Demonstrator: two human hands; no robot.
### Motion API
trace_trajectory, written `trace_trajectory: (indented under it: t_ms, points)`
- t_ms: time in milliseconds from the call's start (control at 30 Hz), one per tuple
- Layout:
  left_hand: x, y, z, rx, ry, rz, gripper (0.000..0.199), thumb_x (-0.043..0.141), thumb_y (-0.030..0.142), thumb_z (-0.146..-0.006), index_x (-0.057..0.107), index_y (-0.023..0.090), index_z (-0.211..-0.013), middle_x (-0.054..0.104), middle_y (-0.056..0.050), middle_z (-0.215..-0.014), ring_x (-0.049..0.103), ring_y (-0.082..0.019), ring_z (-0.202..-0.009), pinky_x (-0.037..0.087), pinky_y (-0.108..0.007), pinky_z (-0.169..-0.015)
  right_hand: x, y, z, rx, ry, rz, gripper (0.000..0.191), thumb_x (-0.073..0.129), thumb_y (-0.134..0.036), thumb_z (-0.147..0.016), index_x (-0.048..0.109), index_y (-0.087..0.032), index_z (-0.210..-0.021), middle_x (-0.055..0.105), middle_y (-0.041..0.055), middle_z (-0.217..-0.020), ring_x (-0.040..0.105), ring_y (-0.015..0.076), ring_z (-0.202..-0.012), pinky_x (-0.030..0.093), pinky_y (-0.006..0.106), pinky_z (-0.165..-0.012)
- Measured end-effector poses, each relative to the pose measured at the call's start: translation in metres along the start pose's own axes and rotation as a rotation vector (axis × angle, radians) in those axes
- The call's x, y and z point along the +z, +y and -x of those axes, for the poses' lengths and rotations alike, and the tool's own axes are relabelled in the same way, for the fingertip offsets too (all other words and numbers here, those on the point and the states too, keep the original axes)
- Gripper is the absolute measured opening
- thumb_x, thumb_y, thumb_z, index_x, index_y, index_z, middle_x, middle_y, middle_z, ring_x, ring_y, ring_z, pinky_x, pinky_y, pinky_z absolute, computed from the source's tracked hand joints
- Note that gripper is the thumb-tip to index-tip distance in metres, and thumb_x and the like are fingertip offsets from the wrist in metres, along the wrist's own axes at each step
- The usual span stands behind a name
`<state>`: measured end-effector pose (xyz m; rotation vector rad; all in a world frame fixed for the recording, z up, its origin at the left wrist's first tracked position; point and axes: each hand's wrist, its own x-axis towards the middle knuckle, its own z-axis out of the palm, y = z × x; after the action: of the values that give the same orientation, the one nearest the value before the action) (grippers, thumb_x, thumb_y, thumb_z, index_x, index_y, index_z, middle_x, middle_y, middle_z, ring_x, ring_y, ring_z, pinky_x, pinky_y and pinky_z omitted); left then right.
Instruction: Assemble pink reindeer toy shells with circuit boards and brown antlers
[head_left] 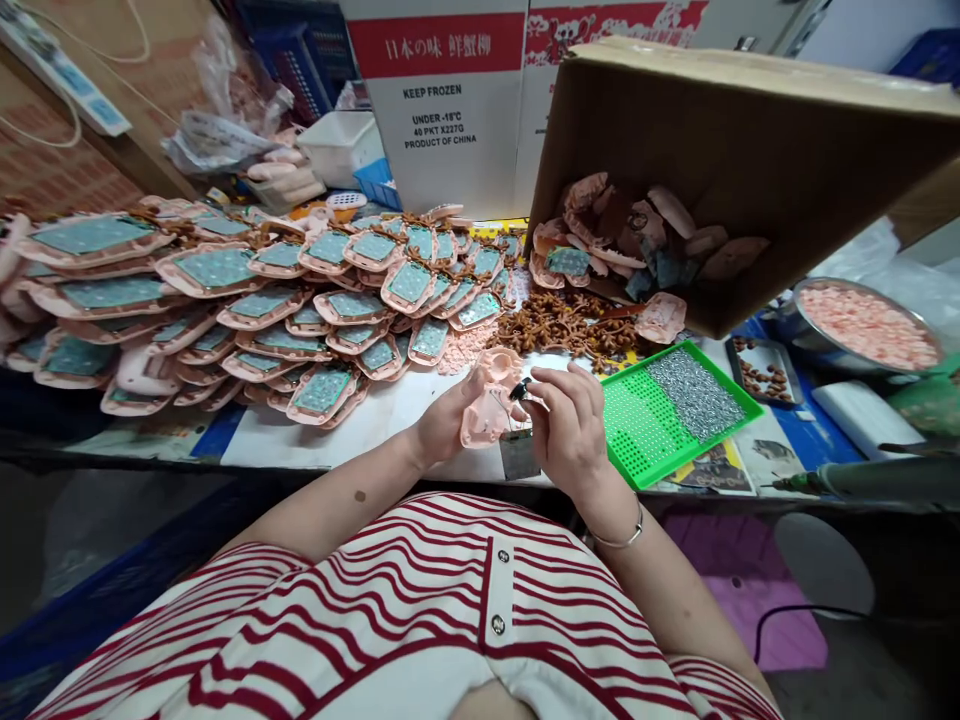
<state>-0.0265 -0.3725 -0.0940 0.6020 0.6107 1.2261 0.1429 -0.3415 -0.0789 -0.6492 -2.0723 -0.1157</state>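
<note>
My left hand [444,420] grips a pink plastic shell [486,418] by its left side, with its hollow inside facing up. My right hand [566,420] is closed in a pinch on a small black part [519,390] at the right edge of the shell. Thin wires show near the black part. A dark flat panel [520,455] sits just below the shell; I cannot tell whether it hangs from the wires or lies on the table. Left of my hands are stacked many pink shells [322,390] fitted with teal boards.
Brown plastic pieces [570,325] lie heaped behind my hands. A green tray [626,455] of screws stands right of my right hand. A tilted cardboard box [750,130] holds more shells. Farther right are a bowl [806,320] of small pink parts and a screwdriver-like tool [862,480].
</note>
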Motion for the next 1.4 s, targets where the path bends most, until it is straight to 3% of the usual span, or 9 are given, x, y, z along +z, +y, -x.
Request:
trace_trajectory:
  t_ms: [200,500,700,833,933,1033,1133,1233,1400]
  points:
    - [-0.001,-0.004,0.006,-0.032,-0.123,-0.103,0.066,0.075,0.057,-0.077,0.055,0.024,-0.13,0.068,-0.006,-0.1,0.067,-0.019,-0.076,0.058,-0.032,-0.067,0.001,-0.002,-0.005,0.155,-0.092,-0.027,0.019,0.05,-0.022,-0.097,0.055,-0.023,-0.115,0.066,0.0145,-0.124,0.061,0.0271,-0.113,0.049,0.048,-0.097]
    - [0.0,-0.009,0.008,-0.038,-0.075,-0.11,0.06,0.075,0.054,-0.078,0.058,0.024,-0.127,0.068,-0.004,-0.095,0.066,-0.017,-0.075,0.054,-0.029,-0.068,-0.004,-0.017,-0.01,0.206,-0.302,0.122,0.019,0.051,-0.021,-0.095,0.061,-0.022,-0.111,0.066,0.0148,-0.123,0.058,0.0299,-0.113,0.038,0.056,-0.106]
    - [-0.003,-0.008,0.007,-0.126,-0.062,-0.037,0.055,0.065,0.057,-0.086,0.061,0.019,-0.125,0.071,-0.007,-0.094,0.067,-0.02,-0.076,0.055,-0.034,-0.073,-0.002,0.0,-0.008,0.322,-0.264,-0.186,0.023,0.048,-0.034,-0.099,0.068,-0.023,-0.104,0.067,0.0111,-0.114,0.062,0.0241,-0.106,0.051,0.045,-0.091]
    - [-0.002,-0.008,0.004,-0.102,-0.012,-0.048,0.052,0.064,0.053,-0.088,0.063,0.017,-0.125,0.072,-0.008,-0.098,0.068,-0.018,-0.08,0.054,-0.031,-0.076,0.002,0.012,-0.003,0.378,-0.303,-0.333,0.033,0.043,-0.039,-0.101,0.071,-0.022,-0.099,0.067,0.0099,-0.113,0.062,0.0218,-0.108,0.052,0.044,-0.093]
    - [-0.001,-0.008,0.003,-0.073,0.014,-0.077,0.052,0.064,0.052,-0.089,0.064,0.014,-0.124,0.073,-0.009,-0.102,0.069,-0.019,-0.085,0.053,-0.031,-0.079,0.003,0.017,-0.001,0.373,-0.35,-0.372,0.024,0.05,-0.037,-0.098,0.07,-0.024,-0.103,0.066,0.009,-0.116,0.062,0.0219,-0.111,0.052,0.044,-0.096]
    - [-0.001,-0.008,0.003,-0.048,0.021,-0.138,0.052,0.064,0.054,-0.088,0.066,0.013,-0.12,0.073,-0.011,-0.106,0.069,-0.021,-0.092,0.053,-0.03,-0.08,0.001,0.019,0.0,0.334,-0.401,-0.319,0.017,0.063,-0.03,-0.091,0.069,-0.025,-0.106,0.064,0.0093,-0.12,0.061,0.0239,-0.114,0.051,0.046,-0.098]
    - [-0.001,-0.009,0.003,-0.029,0.026,-0.198,0.055,0.063,0.056,-0.088,0.064,0.012,-0.123,0.073,-0.011,-0.11,0.069,-0.023,-0.099,0.053,-0.029,-0.082,0.001,0.018,-0.003,0.288,-0.423,-0.218,0.016,0.06,-0.027,-0.092,0.069,-0.024,-0.105,0.064,0.0113,-0.121,0.06,0.0265,-0.114,0.05,0.047,-0.096]
    - [-0.002,-0.009,0.003,-0.042,0.033,-0.239,0.059,0.059,0.058,-0.09,0.061,0.012,-0.126,0.073,-0.011,-0.106,0.069,-0.023,-0.093,0.054,-0.031,-0.079,0.004,0.014,-0.004,0.258,-0.427,-0.128,0.018,0.057,-0.029,-0.093,0.069,-0.023,-0.105,0.066,0.0132,-0.122,0.061,0.0292,-0.111,0.05,0.049,-0.093]
    - [-0.002,-0.008,0.004,-0.014,0.047,-0.272,0.056,0.059,0.056,-0.09,0.06,0.014,-0.126,0.072,-0.009,-0.104,0.068,-0.02,-0.089,0.052,-0.029,-0.076,0.012,0.004,0.0,0.348,-0.365,-0.098,0.019,0.054,-0.03,-0.094,0.067,-0.017,-0.101,0.069,0.0151,-0.114,0.062,0.0289,-0.106,0.05,0.047,-0.092]
